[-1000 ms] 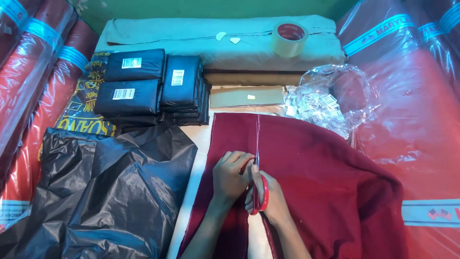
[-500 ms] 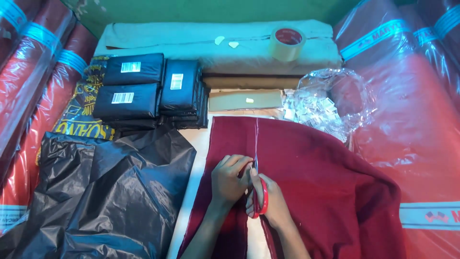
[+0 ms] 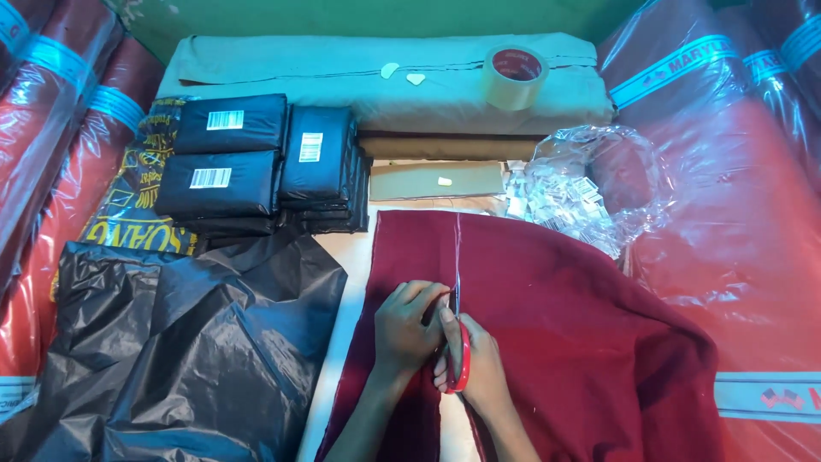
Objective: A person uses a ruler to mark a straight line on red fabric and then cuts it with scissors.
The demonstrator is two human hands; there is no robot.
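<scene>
- right hand [image 3: 479, 368] clamped on red-handled scissors [image 3: 459, 346], blades in the maroon cloth [image 3: 556, 325] at table centre.
- left hand [image 3: 410, 329] fingers together, pressing the cloth just left of the blades.
- since a second ago both hands barely moved; cut line [image 3: 457, 248] ahead looks unchanged, so progress is slow.
- blade tips hidden by fingers; cloth's near edge cut off.
- tape roll [image 3: 516, 75], black packets [image 3: 256, 162] well apart.

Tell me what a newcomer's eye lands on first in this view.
First the big maroon cloth spread at centre bottom, where the right hand works red-handled scissors along a line up its middle while the left hand presses the cloth flat beside the blades. Next, the stacks of black wrapped packets at upper left, with crumpled black plastic bags below them. A roll of tape sits on folded pale green fabric at the top.
</scene>
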